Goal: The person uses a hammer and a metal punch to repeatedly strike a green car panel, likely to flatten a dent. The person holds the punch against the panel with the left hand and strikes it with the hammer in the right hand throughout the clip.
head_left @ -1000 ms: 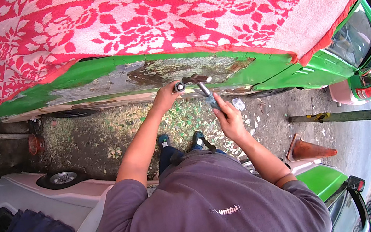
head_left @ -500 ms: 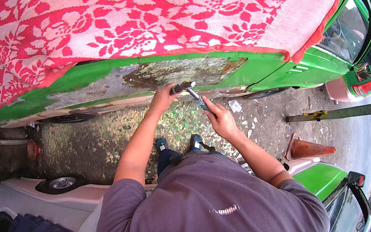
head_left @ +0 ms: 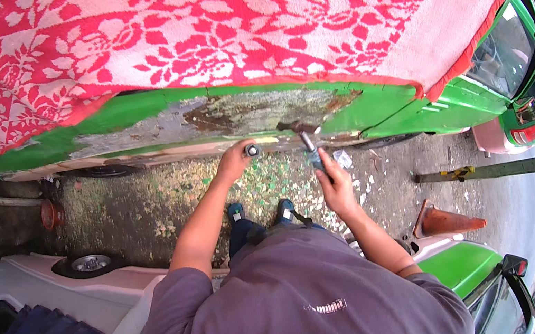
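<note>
My right hand (head_left: 338, 187) is wrapped round the handle of a hammer (head_left: 309, 143); its dark head is raised near the lower edge of the green car door (head_left: 370, 109). My left hand (head_left: 233, 164) grips a short dark tool with a round, bright metal end (head_left: 251, 150). That end faces up toward me, and the rest is hidden, so its kind cannot be made out. Between the two tools there is a gap. Ahead of both hands, a worn patch (head_left: 252, 111) of stripped grey and brown metal runs along the car's side.
A red and pink floral blanket (head_left: 204, 30) covers the car's upper part. Paint flakes (head_left: 180, 188) litter the ground round my shoes (head_left: 284, 207). To the right are an orange cone (head_left: 445, 217) and a post (head_left: 512, 166). Another car (head_left: 126, 287) stands close behind me.
The hammer has come away from the tool in my left hand and moved right. My left hand has shifted slightly down and left, turning its tool's metal end up.
</note>
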A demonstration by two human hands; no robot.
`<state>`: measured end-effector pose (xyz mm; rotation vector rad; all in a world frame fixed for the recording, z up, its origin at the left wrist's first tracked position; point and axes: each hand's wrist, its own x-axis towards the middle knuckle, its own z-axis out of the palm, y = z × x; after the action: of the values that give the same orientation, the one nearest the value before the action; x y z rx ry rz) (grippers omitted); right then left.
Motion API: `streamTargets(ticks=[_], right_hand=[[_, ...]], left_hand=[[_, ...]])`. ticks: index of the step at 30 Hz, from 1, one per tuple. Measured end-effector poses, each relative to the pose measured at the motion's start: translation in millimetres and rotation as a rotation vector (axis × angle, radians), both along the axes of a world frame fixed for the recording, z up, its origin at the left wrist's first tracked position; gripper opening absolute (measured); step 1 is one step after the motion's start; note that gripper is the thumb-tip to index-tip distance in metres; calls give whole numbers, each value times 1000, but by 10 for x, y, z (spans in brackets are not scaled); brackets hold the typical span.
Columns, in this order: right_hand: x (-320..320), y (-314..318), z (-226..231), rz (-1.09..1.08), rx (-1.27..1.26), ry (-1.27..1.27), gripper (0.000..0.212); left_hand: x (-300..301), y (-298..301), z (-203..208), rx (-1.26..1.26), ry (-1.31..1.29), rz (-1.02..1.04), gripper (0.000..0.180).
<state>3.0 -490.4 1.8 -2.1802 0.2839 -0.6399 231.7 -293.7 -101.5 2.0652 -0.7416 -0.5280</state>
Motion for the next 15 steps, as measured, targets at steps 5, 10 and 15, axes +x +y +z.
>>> streamTargets(ticks=[5,10,15], right_hand=[[-30,-77,55,-60,201,124,52],[-5,-141,-14,-50,214,135,51],[14,-133,59,-47,241,193,51]], left_hand=[[-131,64,92,-96,-131,-79,49],[-227,56,51,-32,-188,-161,55],[-214,-17,104,-44,-247,-171,51]])
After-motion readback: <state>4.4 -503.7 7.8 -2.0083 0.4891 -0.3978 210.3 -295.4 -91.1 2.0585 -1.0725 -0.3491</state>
